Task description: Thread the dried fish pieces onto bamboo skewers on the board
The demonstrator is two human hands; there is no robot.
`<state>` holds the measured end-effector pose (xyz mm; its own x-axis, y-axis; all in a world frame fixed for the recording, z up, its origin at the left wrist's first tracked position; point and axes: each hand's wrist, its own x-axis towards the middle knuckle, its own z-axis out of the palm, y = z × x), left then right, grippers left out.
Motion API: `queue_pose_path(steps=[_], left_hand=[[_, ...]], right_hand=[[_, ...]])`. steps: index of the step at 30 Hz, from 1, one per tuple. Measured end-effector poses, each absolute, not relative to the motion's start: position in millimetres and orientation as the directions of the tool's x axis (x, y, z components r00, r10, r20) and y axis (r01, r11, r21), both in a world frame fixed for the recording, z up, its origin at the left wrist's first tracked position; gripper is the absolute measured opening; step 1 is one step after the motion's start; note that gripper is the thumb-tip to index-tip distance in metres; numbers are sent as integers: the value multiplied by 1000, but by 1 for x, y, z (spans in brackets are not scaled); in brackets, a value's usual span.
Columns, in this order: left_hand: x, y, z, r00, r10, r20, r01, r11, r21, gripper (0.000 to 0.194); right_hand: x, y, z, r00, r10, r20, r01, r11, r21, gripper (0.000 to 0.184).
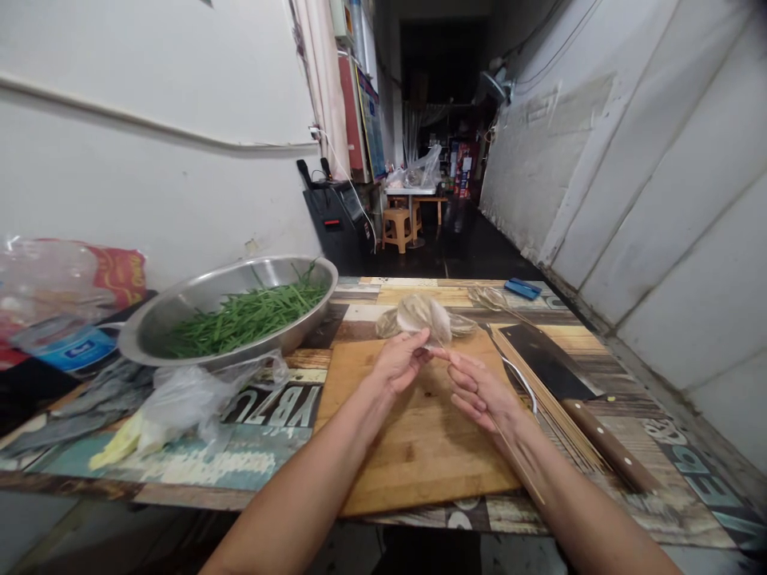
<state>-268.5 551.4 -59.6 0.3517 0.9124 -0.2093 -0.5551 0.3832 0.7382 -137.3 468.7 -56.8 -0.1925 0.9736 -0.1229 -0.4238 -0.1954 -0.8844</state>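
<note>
My left hand (400,361) pinches the edge of a thin, pale folded sheet (424,315) held above a wooden cutting board (413,447). My right hand (484,390) grips a thin bamboo skewer (520,469) whose tip meets the sheet at my left fingertips; the stick runs back along my right wrist. Similar pale sheets (461,324) lie on the board's far edge, just behind the hands.
A steel bowl (180,307) of green stems sits to the left, with crumpled plastic bags (185,395) in front. To the right lie several skewers (557,407), a cleaver (560,375) with wooden handle and a blue object (522,288). Walls flank the table; a dark corridor lies ahead.
</note>
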Motion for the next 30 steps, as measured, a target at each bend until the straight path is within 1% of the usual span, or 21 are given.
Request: queue_pose_path(steps=[2,4,7,9,11,15,17,22,30], left_hand=[[-274,556,-59,265,937,-229,-589,345,730,22],[-279,559,-58,206,946,-251,-593,325,736,19],[-284,561,-56,194,946,-260,-586,325,742,18],[-285,561,-55,178,950,-256,-595,311,741,19],[-284,561,-55,176,952,-249,-589,304,749,20],[-284,561,-55,185,959,-217,-575,284,767,24],[-284,560,-55,176,963,-202,-571,267,776,25],[-284,560,-55,161,967,-198,-561,254,788,26],[-284,560,-56,138,971,-194,-566,238,789,30]], right_hand=[[-140,467,-61,-147,985,-89,-304,-130,-944,52],[-143,467,-65,-87,995,-37,-171,-52,-984,58],[-144,468,-67,-13,1000,21,-25,21,-999,58],[-142,468,-65,38,999,39,30,38,-999,56],[-139,468,-61,54,998,35,56,32,-998,55],[-137,467,-58,6,1000,13,94,12,-996,53],[-138,468,-60,8,1000,7,103,6,-995,52],[-138,471,-63,37,999,-9,106,-13,-994,46],[-137,470,-63,40,999,-6,135,-11,-991,44]])
